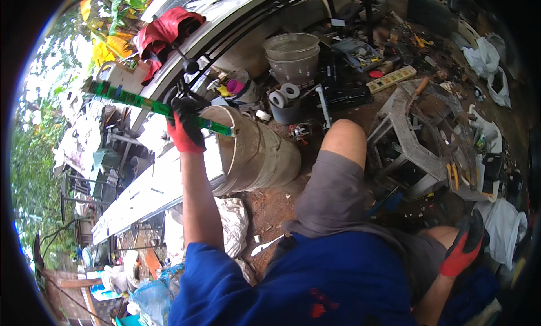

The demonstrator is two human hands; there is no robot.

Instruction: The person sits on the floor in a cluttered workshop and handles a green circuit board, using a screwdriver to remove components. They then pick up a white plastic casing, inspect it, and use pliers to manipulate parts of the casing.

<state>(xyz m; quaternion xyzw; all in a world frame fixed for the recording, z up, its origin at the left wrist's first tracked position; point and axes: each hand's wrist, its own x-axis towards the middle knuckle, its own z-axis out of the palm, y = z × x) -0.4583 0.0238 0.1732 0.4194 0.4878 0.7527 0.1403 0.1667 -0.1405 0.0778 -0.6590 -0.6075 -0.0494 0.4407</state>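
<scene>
A long, narrow green circuit board strip (132, 99) slants across my raised left hand (187, 126). That hand wears a red glove with black fingers, closed round the strip near its lower right end. The end sits over the rim of a big beige bucket (265, 152). My right hand (466, 244), in a matching glove, is by my right thigh with its fingers stretched out. Nothing shows in it. A white plastic bag (503, 230) lies just beyond it.
A long white panel (163, 182) lies left of the bucket. Nested tubs (292, 58) and a grey pot with tape-like rolls (285, 107) stand ahead. An upturned grey stool-like frame (414, 145) holding tools stands to the right. Scrap litters the ground.
</scene>
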